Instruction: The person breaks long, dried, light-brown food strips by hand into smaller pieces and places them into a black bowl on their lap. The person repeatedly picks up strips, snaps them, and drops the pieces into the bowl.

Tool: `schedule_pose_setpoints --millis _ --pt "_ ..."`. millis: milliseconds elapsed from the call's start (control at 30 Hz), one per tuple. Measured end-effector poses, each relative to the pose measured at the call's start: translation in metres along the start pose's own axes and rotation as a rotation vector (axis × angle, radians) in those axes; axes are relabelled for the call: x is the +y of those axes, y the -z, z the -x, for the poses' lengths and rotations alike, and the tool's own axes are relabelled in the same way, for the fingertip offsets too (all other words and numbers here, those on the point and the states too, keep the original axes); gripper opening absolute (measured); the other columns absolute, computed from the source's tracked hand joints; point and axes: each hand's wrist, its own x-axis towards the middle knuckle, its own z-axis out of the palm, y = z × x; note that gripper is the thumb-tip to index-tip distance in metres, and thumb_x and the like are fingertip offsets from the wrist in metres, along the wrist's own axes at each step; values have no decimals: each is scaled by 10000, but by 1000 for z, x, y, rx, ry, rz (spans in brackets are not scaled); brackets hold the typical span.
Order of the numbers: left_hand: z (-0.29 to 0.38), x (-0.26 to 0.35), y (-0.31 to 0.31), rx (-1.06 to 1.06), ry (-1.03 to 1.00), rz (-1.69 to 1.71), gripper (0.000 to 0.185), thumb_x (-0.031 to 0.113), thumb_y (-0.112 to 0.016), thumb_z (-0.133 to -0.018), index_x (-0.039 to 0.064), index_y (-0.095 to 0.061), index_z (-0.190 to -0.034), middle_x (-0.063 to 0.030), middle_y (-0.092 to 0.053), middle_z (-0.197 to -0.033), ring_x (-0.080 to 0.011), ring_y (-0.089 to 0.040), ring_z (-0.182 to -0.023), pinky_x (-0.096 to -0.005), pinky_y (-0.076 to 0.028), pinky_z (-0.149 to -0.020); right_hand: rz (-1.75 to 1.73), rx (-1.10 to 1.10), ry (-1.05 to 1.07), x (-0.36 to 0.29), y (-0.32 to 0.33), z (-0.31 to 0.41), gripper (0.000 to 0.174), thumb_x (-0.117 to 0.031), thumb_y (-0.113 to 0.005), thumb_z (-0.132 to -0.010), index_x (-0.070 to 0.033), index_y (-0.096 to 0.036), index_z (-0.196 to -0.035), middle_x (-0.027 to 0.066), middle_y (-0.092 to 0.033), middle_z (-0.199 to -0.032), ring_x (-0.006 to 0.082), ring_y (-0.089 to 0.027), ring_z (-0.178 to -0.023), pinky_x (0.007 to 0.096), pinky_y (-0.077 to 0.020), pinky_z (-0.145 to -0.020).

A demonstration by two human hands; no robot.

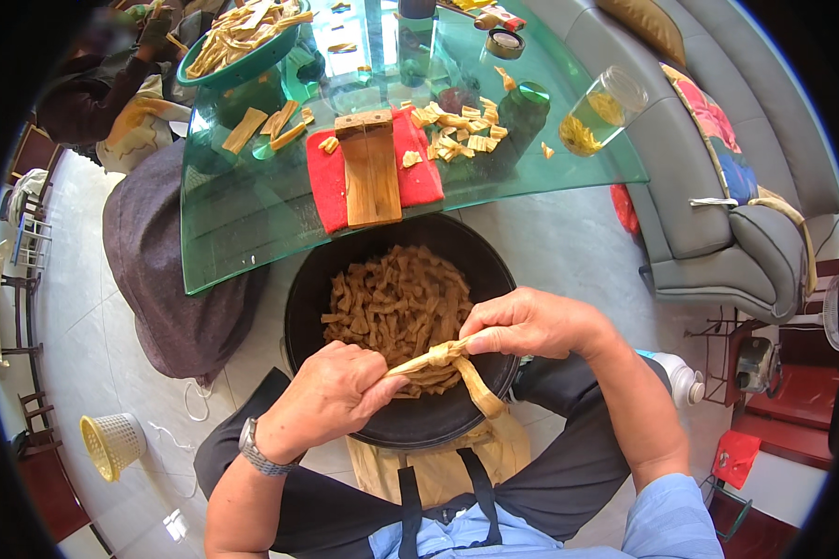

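My left hand, with a watch on its wrist, pinches one end of a pale yellow, knotted strip. The strip's other side is pinched by my right hand, and a loose end hangs down beneath the knot. Both hands are over a large black round basin, which holds a heap of brown folded pieces. Beyond it, a wooden block with a slanted face stands on a red cloth at the glass table's edge. Short cut pieces lie to its right.
A green glass table overhangs the basin's far side. It bears a green bowl of strips and a clear jar. Another person sits at the upper left. A grey sofa is at right, a plastic basket on the floor at left.
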Motion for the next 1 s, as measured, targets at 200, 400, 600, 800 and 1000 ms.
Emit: schedule_pose_setpoints --millis 200,400,600,800,1000 --pt "2 -3 8 -106 137 146 324 274 -681 -989 28 -594 -796 -151 -600 -728 -358 -615 -735 -461 -481 -677 185 110 188 9 -7 -7 217 -249 -680 -1019 -51 -729 -1096 92 -747 -910 227 -706 -817 328 -538 -736" --pt "-18 16 -10 -6 247 387 360 348 -691 -981 -2 -612 -955 -192 -675 -836 -395 -666 -825 -465 -516 -743 244 152 335 0 -34 -26 180 -250 -656 -1016 -72 -682 -1022 187 -705 -826 409 -676 -757 451 -528 -665" --pt "-15 12 -11 -225 282 354 358 352 -666 -1004 10 -614 -911 -161 -590 -719 -295 -566 -652 -407 -476 -631 259 40 338 4 -33 -22 192 -246 -658 -1025 -59 -687 -1058 144 -719 -829 356 -699 -760 410 -540 -672" --pt "-11 13 -2 -307 340 403 378 370 -663 -976 16 -614 -853 -162 -615 -662 -315 -627 -621 -394 -501 -636 250 -3 284 -6 -34 -14 193 -240 -667 -1024 -51 -697 -1052 126 -731 -845 328 -715 -763 393 -549 -679" --pt "-20 8 -2 -168 314 528 299 278 -684 -1023 5 -610 -927 -41 -648 -747 -104 -570 -663 -301 -488 -614 293 152 272 -1 -17 -17 206 -224 -674 -1016 -56 -704 -1131 129 -748 -946 318 -728 -865 386 -571 -760"
